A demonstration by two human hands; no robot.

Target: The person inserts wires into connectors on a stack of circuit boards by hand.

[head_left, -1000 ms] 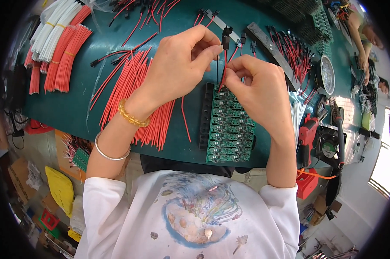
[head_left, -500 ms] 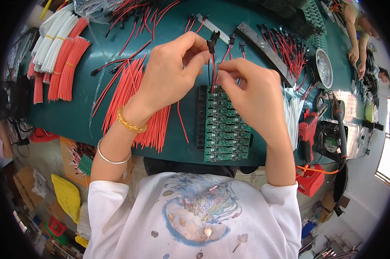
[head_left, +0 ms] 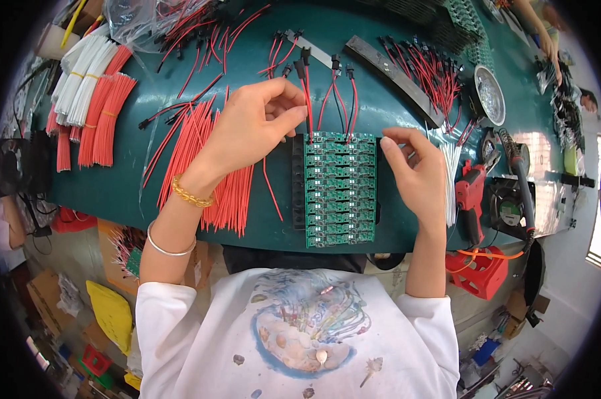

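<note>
Loose red wires lie left, partly under the left forearm; a dark bar lies far right of the green circuit boards, a red glue gun to the right. The boards sit between the hands, nearer the body. The left hand pinches narrowly beside the red-and-black leads; whether it grips them, I cannot tell. The right hand, loosely curled and empty, is just right of the boards. A fan bears a green label, too small to read.

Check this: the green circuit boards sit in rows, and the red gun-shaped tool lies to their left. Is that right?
Not quite: the head view shows the red gun-shaped tool lying right of the green circuit boards, which do sit in rows.
</note>
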